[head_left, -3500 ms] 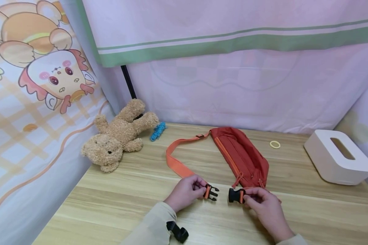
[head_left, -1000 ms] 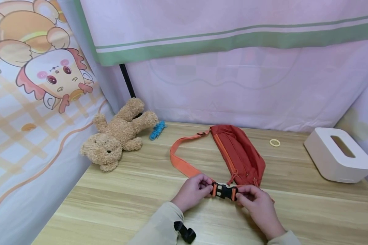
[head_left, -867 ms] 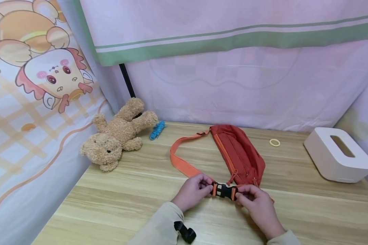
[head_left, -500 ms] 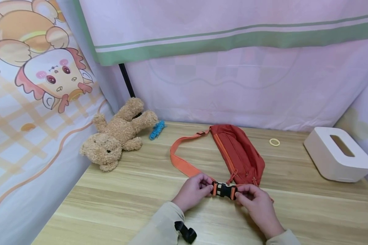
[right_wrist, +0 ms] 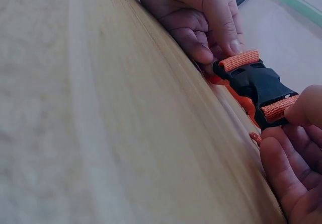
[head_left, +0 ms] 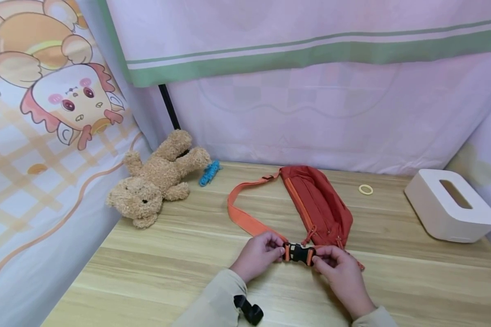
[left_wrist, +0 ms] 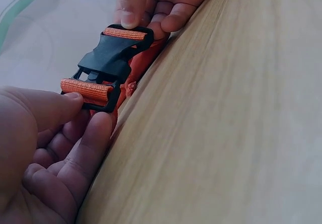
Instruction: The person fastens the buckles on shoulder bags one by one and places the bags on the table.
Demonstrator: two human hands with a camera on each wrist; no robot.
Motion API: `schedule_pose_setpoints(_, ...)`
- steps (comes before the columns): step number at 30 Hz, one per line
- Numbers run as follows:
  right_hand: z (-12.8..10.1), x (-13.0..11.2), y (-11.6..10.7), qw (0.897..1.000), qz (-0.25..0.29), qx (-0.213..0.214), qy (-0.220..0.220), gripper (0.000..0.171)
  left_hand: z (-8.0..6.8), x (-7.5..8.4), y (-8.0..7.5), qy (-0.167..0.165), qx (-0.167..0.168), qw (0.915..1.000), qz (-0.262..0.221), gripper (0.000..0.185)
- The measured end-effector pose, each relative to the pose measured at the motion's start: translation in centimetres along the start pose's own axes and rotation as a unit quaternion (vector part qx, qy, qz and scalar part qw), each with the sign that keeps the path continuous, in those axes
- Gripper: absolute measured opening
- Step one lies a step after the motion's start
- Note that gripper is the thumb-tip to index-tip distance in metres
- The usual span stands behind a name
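A red waist bag [head_left: 317,204] lies on the wooden table, its orange strap [head_left: 245,220] looping out to the left. At the bag's near end the black side-release buckle [head_left: 299,253] has its two halves joined, the prongs pushed into the socket. My left hand [head_left: 258,254] pinches the prong half by its orange webbing, thumb on top in the left wrist view. On the other side my right hand [head_left: 343,277] pinches the socket end [right_wrist: 274,108] between thumb and fingers. Part of the strap behind the hands is hidden.
A tan teddy bear [head_left: 155,179] lies on its back at the left, a blue cord bundle [head_left: 210,173] beside its leg. Right of the bag are a pale yellow ring [head_left: 366,189] and a white tissue box [head_left: 452,206]. Curtains [head_left: 294,122] hang along the back.
From 3.5 seconds ago, the two buckle halves have come together from apart. Over the last second the right hand shifted slightly left, and the socket sits further over the prongs.
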State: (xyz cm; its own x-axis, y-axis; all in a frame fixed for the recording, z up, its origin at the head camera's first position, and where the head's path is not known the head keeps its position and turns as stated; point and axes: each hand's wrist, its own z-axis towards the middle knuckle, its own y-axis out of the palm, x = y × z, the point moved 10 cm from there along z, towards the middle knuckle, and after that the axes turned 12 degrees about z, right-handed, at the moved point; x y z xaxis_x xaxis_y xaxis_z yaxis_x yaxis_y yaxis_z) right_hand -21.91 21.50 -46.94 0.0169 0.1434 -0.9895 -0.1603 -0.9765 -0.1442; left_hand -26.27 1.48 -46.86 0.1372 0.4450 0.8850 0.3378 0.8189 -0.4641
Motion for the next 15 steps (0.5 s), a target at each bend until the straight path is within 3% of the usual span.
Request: schedule_pose_setpoints(15,-0.06,-0.38,0.08,1.0,-0.018,-0.014,-0.002,0.013,0.11,0.05,0.13,0.008,-0.01,0.9999,0.004,0.004)
